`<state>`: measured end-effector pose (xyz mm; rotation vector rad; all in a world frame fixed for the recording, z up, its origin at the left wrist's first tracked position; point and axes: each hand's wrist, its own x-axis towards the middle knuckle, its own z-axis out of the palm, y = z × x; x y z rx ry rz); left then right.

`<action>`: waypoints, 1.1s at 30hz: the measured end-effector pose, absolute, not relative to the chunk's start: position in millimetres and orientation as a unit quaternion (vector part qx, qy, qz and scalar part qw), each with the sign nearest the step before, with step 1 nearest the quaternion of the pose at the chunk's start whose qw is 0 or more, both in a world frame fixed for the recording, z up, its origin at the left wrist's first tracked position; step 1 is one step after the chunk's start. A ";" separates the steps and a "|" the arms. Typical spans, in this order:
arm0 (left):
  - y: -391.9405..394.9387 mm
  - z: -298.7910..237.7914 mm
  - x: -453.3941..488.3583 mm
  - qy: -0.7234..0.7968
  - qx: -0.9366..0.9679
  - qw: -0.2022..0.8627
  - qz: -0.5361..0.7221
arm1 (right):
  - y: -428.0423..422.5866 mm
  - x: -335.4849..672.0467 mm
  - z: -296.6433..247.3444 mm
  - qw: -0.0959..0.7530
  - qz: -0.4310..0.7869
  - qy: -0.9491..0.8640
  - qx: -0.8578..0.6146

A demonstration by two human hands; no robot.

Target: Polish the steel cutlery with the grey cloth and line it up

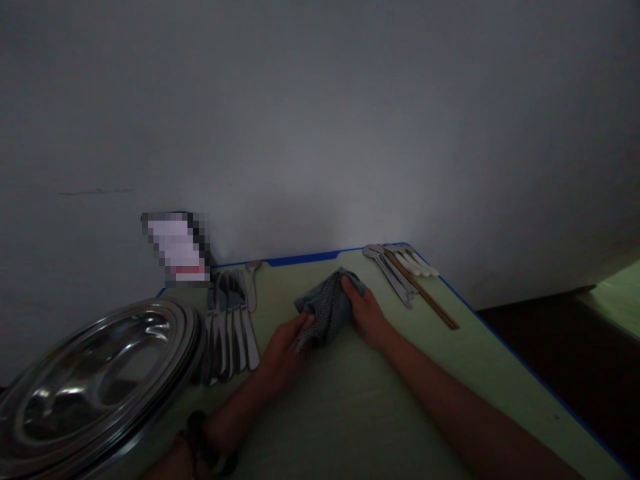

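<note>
A grey-blue patterned cloth (pixel 327 307) is bunched up above the middle of the table, gripped from both sides. My left hand (pixel 286 343) pinches its lower left part, thumb on top. On the upper right part, my right hand (pixel 367 312) is closed with the thumb pressed on the fabric. Whether anything lies inside the folds is hidden. Left of my hands, several metal knives (pixel 240 333) lie side by side, with a single spoon (pixel 252 287) beside them. To the right lie metal spoons (pixel 387 273), a pair of wooden chopsticks (pixel 425 293) and several white-handled utensils (pixel 413 261).
A stack of shiny metal platters (pixel 105 380) fills the table's left side. Behind it, a blurred-out phone-like device (pixel 177 247) leans on the grey wall (pixel 320 133). The pale green table (pixel 480 380) has a blue edge, with dark floor (pixel 560 347) to the right.
</note>
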<state>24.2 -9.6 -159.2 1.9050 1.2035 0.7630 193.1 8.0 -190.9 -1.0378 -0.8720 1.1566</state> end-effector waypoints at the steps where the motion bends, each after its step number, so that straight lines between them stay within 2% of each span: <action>1: -8.9 -157.1 24.2 0.478 0.725 0.391 0.306 | 7.4 193.3 -187.6 0.625 0.534 -0.374 -0.430; 4: -7.7 -151.4 24.8 0.510 0.676 0.433 0.310 | 4.6 196.6 -176.7 0.590 0.628 -0.359 -0.358; 6: -7.8 -149.0 25.8 0.512 0.685 0.424 0.299 | 3.0 199.2 -171.4 0.570 0.662 -0.357 -0.331; 10: -7.9 -149.4 26.8 0.483 0.730 0.382 0.295 | 2.9 198.0 -170.0 0.579 0.653 -0.353 -0.338; 14: -5.8 -156.5 25.2 0.481 0.703 0.410 0.327 | 7.3 195.2 -172.3 0.626 0.620 -0.305 -0.361; 21: -0.5 -164.9 24.8 0.471 0.634 0.467 0.397 | 11.7 210.7 -165.8 0.615 0.718 -0.182 -0.270; 27: -3.5 -156.9 27.0 0.508 0.693 0.376 0.346 | 6.4 209.0 -158.7 0.595 0.754 -0.176 -0.215; 33: -2.1 -150.9 28.3 0.568 0.690 0.269 0.359 | 3.2 203.4 -158.3 0.565 0.753 -0.251 -0.223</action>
